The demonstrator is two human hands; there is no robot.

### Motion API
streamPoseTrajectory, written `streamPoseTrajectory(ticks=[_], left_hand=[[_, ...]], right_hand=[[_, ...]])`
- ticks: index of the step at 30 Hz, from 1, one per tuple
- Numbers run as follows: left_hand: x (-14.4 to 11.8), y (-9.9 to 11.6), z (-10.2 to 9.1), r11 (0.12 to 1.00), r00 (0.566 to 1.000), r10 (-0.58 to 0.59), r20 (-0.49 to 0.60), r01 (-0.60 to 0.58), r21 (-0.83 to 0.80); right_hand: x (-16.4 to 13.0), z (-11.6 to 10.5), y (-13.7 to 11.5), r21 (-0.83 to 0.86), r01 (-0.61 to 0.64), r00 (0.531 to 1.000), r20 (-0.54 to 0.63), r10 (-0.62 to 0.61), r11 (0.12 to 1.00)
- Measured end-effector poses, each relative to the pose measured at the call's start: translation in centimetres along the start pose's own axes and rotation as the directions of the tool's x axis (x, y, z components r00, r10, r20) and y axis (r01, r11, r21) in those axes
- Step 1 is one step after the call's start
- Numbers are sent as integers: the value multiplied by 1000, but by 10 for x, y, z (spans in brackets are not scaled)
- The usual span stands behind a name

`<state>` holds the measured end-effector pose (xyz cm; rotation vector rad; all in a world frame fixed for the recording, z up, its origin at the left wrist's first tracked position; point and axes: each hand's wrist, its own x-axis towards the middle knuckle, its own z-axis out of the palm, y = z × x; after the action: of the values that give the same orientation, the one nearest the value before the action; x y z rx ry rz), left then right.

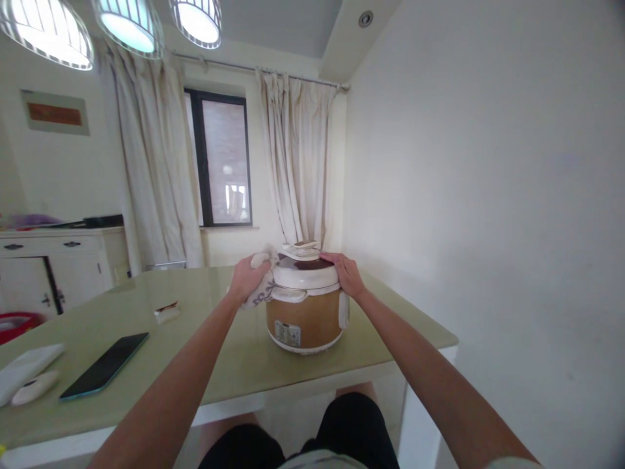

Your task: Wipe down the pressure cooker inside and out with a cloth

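An electric pressure cooker (312, 319) with a gold-brown body and a white lid stands upright on the table, its lid on. My left hand (247, 279) is closed on a white patterned cloth (261, 291), which touches the cooker's left side near the lid. On the right of the lid rests my right hand (346, 270), fingers stretched flat over its top edge and nothing held in them.
The green-topped table (215, 365) carries a dark phone (105, 366), a small packet (166, 312), a white box (29, 371) and a white rounded object (35, 388) at left. A wall (463, 195) runs along the right side.
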<state>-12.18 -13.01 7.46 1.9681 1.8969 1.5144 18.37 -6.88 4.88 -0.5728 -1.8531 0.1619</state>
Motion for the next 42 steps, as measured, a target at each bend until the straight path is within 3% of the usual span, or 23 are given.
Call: streamPoseTrajectory(ticks=[2,5,8,10,11,12,14,16,17,20,22,25,26,30,32,35,38,40,42], left_hand=[[-9,26,-2,972,974,215,69,-220,83],[-23,76,-3,834,834,471,288,-527,162],[-33,117,-3,741,682,563,468,-667,79],[-34,134,-5,736,637,600,484,-677,-21],[-31,140,-6,754,658,610,442,-653,-70],[-28,145,-7,783,706,605,367,-610,-119],[-21,153,-7,841,838,524,151,-480,-250],[-16,159,-2,819,919,395,7,-348,-457],[-14,160,2,771,933,360,11,-290,-567],[-8,150,13,667,912,377,160,-148,-730],[1,128,16,749,929,341,144,-176,-639],[19,80,18,911,957,286,-54,-289,-295],[23,63,20,932,957,286,-57,-292,-217],[26,15,37,967,965,216,147,-191,-166],[23,6,45,972,972,182,151,-155,-175],[18,4,51,977,980,170,101,-154,-150],[15,8,50,976,980,183,74,-172,-135],[10,11,47,978,981,183,71,-174,-111],[2,16,43,981,980,193,57,-191,-46]], right_hand=[[0,0,0,-2,3,1000,0,-3,1000],[-1,0,3,-1,4,1000,2,-4,1000],[1,-1,7,26,-30,999,12,30,999],[4,-1,5,78,-87,996,8,87,993],[5,-1,1,112,-114,993,-24,117,987],[7,0,-7,151,-129,987,-76,142,980],[9,2,-32,216,-92,974,-182,133,972],[12,4,-63,218,24,979,-202,21,976],[14,5,-78,193,91,981,-185,-55,977],[23,2,-105,60,204,973,-126,-195,977],[27,-4,-105,-36,172,978,-112,-175,985],[27,-11,-95,-191,70,984,-150,-100,979],[26,-12,-94,-254,52,982,-163,-96,966],[23,-10,-108,-502,97,969,-150,-196,859],[22,-6,-117,-568,105,974,-109,-201,816],[11,2,-124,-644,93,995,78,-56,759],[-7,12,-120,-709,207,969,246,-39,674],[-13,13,-112,-727,267,958,271,-93,633],[-8,10,-101,-744,228,970,227,-82,628]])
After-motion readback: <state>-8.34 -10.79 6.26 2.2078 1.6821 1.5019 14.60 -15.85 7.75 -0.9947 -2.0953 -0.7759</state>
